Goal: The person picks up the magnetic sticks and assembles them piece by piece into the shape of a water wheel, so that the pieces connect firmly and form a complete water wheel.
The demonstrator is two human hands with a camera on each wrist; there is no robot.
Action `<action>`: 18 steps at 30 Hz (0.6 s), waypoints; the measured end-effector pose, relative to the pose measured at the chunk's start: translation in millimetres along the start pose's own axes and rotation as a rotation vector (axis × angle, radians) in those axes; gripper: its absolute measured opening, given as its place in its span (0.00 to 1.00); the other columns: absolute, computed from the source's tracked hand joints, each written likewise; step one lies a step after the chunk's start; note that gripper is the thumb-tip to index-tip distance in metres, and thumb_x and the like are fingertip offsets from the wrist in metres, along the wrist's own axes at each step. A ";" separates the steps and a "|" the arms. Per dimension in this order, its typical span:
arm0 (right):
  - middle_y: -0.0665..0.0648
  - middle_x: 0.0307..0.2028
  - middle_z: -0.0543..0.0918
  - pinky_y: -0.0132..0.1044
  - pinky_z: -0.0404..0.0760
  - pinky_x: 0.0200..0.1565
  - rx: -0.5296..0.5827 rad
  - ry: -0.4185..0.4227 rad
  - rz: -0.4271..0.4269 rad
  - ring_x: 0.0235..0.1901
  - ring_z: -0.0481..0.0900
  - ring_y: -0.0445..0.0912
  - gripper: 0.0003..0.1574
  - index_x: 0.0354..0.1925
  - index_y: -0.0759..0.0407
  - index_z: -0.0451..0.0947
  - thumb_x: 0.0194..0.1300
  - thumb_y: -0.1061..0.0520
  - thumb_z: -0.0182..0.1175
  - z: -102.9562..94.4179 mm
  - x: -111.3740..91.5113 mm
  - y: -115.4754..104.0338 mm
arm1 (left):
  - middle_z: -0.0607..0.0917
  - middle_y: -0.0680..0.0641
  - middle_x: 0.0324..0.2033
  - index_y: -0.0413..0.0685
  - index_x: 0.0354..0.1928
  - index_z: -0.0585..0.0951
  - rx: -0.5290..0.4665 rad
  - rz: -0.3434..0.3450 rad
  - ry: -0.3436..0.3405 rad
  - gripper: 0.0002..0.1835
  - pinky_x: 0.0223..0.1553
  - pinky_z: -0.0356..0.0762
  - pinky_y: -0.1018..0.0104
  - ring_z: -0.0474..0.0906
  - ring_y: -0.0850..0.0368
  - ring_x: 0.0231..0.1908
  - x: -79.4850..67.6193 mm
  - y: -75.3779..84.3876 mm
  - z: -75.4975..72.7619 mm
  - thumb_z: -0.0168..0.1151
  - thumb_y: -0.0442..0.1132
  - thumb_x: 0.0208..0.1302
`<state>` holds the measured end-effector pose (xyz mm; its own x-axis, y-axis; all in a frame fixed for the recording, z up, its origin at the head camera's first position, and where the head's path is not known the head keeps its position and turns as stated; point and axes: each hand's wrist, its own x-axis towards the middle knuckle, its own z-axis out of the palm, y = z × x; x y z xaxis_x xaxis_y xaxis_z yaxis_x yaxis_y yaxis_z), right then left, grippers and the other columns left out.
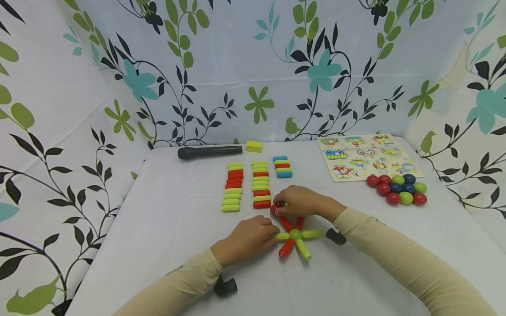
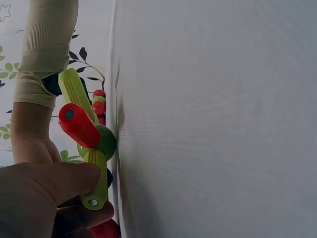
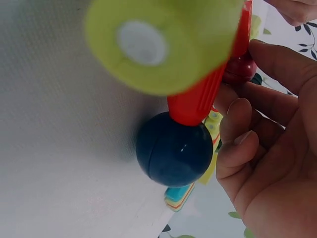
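Head cam's above my side of the green ball (image 1: pixel 295 235), farthest, facing fwd + down. L wrist cam's close, L of it, facing R across; R wrist cam's R of it, facing L, v. close to a lime rod (image 3: pixel 198 44). Head + L share the green ball + my R sleeve (image 1: pixel 407 263).

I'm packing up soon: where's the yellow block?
In the head view, the yellow block sits at the back, near the middle, just right of the black microphone.
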<state>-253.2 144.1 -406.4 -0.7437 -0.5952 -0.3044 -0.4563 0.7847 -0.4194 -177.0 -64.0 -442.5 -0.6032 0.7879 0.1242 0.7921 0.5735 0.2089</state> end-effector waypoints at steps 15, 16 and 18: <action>0.51 0.43 0.87 0.44 0.82 0.47 0.032 0.233 0.058 0.42 0.80 0.46 0.22 0.58 0.58 0.83 0.70 0.50 0.65 -34.5 -52.3 51.8 | 0.86 0.57 0.38 0.55 0.51 0.88 0.000 0.010 -0.042 0.14 0.38 0.77 0.78 0.78 0.64 0.39 1.1 -2.8 -2.1 0.72 0.46 0.65; 0.52 0.43 0.86 0.44 0.82 0.46 0.035 0.264 0.077 0.42 0.80 0.47 0.21 0.57 0.59 0.83 0.70 0.51 0.65 -37.8 -59.6 60.3 | 0.86 0.57 0.38 0.55 0.51 0.88 -0.008 0.011 -0.043 0.14 0.38 0.77 0.78 0.78 0.64 0.39 0.5 -3.5 -2.1 0.72 0.46 0.65; 0.54 0.43 0.86 0.45 0.82 0.45 0.040 0.320 0.130 0.41 0.80 0.48 0.21 0.57 0.60 0.83 0.70 0.52 0.65 -44.3 -74.6 77.6 | 0.86 0.57 0.38 0.55 0.51 0.88 -0.023 0.013 -0.044 0.14 0.39 0.77 0.78 0.78 0.65 0.39 -0.9 -5.0 -2.0 0.72 0.45 0.65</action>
<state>-254.8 257.1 -378.4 -0.9126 -0.4016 -0.0765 -0.3332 0.8390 -0.4302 -180.6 -68.0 -441.7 -0.5879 0.8045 0.0847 0.7972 0.5583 0.2297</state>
